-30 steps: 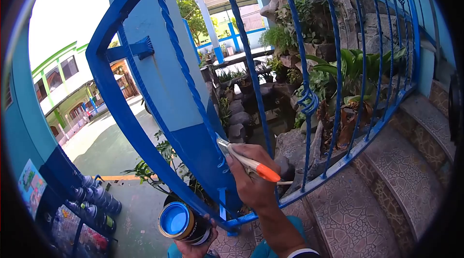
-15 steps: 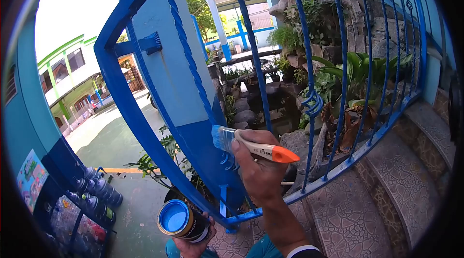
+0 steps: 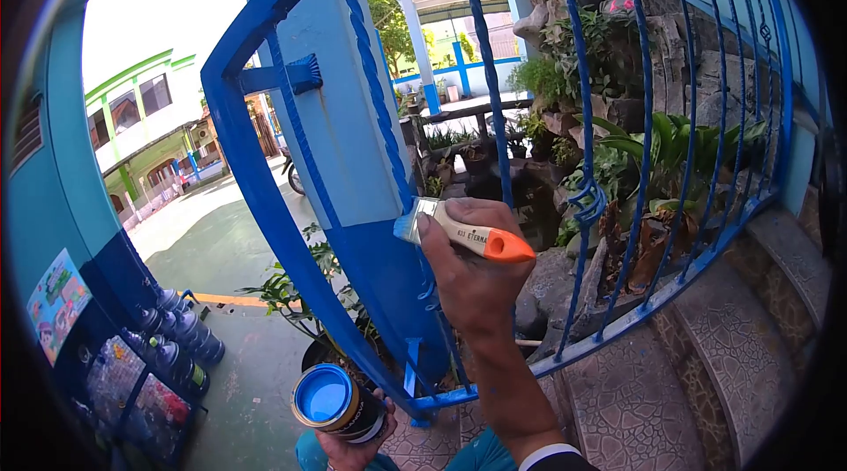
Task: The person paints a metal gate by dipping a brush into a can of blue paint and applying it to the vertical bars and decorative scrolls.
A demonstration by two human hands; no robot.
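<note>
My right hand (image 3: pixel 476 281) is closed around a paintbrush (image 3: pixel 463 233) with a pale handle and orange end. The blue-stained bristles touch a twisted blue bar (image 3: pixel 369 65) of the metal railing (image 3: pixel 231 153). Low in the view, my left hand (image 3: pixel 357 449) holds a paint can (image 3: pixel 340 405) with bright blue paint inside, its open top facing up. The can is just left of the railing's lower corner.
Stone-patterned steps (image 3: pixel 635 383) descend at the lower right. Behind the bars are rocks, plants and a two-tone blue pillar (image 3: pixel 304 145). Large plastic bottles (image 3: pixel 190 334) stand at the lower left near a poster (image 3: pixel 58 303). A potted plant (image 3: pixel 296 295) is beside the railing.
My right hand and the brush have moved up along the twisted bar. The view has shifted slightly, so the railing appears further right. My left hand still holds the can.
</note>
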